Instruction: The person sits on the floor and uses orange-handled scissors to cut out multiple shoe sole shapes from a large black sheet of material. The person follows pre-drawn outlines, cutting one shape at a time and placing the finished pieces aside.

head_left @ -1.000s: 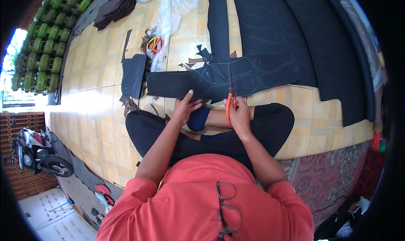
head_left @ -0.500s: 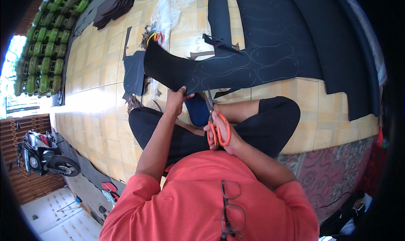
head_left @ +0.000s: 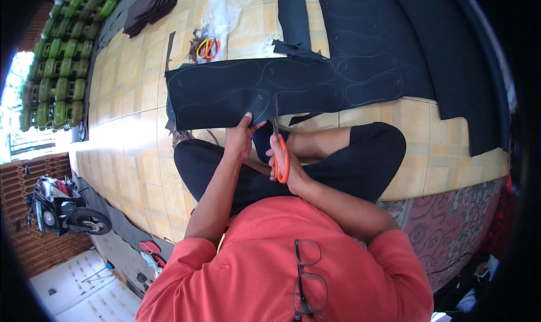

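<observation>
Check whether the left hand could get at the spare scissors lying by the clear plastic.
Probably not: the left hand grips the black sheet, and the spare scissors lie beyond it.

One head camera looks steeply down from close above the person's lap, facing forward over the tiled floor [head_left: 141, 147].

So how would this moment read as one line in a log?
left hand: grips edge of black sheet | right hand: holds orange scissors, blades at sheet edge | sheet: marked with sole outlines | person seated cross-legged on tiled floor
</observation>
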Motion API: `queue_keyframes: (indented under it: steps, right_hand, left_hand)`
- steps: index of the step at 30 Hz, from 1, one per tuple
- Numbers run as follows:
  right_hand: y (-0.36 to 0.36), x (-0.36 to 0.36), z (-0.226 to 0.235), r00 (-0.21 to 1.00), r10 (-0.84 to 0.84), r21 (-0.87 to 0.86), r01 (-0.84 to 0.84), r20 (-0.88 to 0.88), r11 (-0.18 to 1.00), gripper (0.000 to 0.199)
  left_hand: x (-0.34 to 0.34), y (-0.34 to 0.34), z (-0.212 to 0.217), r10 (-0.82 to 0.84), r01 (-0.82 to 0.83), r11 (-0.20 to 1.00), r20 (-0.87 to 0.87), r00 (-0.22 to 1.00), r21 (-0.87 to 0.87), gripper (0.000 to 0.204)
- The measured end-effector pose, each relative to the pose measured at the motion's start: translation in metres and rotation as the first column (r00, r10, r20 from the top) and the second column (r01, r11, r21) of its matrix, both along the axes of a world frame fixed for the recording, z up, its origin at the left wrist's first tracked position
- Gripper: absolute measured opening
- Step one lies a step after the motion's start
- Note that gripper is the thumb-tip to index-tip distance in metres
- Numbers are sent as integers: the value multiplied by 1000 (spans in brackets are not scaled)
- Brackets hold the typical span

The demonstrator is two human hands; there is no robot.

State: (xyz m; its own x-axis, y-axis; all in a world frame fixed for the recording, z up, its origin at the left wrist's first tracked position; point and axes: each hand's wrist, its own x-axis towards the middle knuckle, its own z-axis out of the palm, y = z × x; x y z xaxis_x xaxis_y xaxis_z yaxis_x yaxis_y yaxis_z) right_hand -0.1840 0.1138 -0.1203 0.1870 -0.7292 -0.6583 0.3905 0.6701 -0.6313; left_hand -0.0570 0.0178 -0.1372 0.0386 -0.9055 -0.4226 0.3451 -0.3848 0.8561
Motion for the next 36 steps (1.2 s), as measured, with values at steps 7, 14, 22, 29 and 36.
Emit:
queue_keyframes:
  steps: [7, 14, 22, 29, 36]
  right_hand:
    - [0, -1, 0, 999, -35, -31, 34, -28, 999, 73]
    - [1, -3, 2, 996, -78, -13, 78, -30, 997, 70]
    - [-12, 5, -15, 991, -131, 31, 131, -2, 991, 65]
    - [-13, -7, -22, 993, -72, -72, 79, 96, 994, 62]
    - [-21, -16, -29, 984, 9, -163, 20, 178, 986, 61]
  left_hand:
    - [-2, 7, -4, -6, 6, 1000, -12, 1000, 30, 30]
    - [2, 8, -8, -8, 14, 993, -56, 998, 120, 28]
    - [5, 22, -13, 15, -4, 990, -77, 997, 138, 25]
    - [14, 22, 2, 22, -15, 987, -41, 999, 161, 27]
    - [19, 28, 21, 23, -20, 989, -16, 1000, 147, 26]
